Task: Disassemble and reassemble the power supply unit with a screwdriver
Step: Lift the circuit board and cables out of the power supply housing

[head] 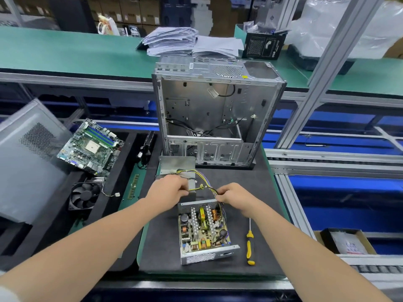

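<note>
psu (204,229) sits open on the black mat (161,243) in front of me, board up. left hand (169,188) is curled round its wire bundle (202,185) by the lid (176,167), right hand (232,194) pinches the same wires at the psu's far edge. screwdriver (250,243) lies just to the right.

Bright even overhead light, soft shadows; wide-angle bending at edges, background perhaps slightly blurred.

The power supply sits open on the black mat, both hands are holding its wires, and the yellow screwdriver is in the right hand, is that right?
No. The head view shows the yellow screwdriver lying on the black mat, right of the open power supply, in neither hand. The left hand and right hand both hold the wires.
</note>
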Tool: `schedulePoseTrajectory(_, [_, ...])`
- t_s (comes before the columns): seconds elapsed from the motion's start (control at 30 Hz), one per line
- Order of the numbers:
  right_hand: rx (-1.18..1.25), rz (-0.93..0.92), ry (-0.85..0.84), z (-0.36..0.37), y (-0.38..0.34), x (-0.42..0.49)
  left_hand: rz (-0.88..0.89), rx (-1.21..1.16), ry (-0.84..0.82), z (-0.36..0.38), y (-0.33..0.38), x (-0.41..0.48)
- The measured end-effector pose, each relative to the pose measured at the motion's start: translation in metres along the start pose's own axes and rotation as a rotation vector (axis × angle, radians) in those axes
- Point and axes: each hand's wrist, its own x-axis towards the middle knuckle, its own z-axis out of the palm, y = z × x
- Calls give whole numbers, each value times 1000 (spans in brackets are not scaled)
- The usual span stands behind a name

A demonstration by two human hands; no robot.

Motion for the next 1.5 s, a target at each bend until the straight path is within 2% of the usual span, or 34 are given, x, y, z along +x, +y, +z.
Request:
schedulePoseTrajectory(0.13, [274, 21, -50, 6, -5, 5, -16, -30, -10, 0, 4, 2])
schedulePoseTrajectory(0.37, [261, -130, 35, 19, -6, 8, -25, -46, -9, -2, 5, -2])
schedulePoseTrajectory(0.57, [170, -170, 212, 23, -14, 6, -24, -66, 9, 1, -1, -10])
schedulePoseTrajectory(0.83, [198, -181, 350, 18, -14, -6, 20, -142, 33, 0, -9, -18])
schedulePoseTrajectory(1.2, [168, -223, 238, 16, -20, -12, 142, -126, -12, -6, -24, -21])
schedulePoseTrajectory(1.4, [125, -246, 204, 20, -21, -8, 206, -161, -173, -13, -38, -23])
schedulePoseTrajectory(1.5, [109, -239, 218, 20, -21, -6, 201, -183, -192, -15, -37, -19])
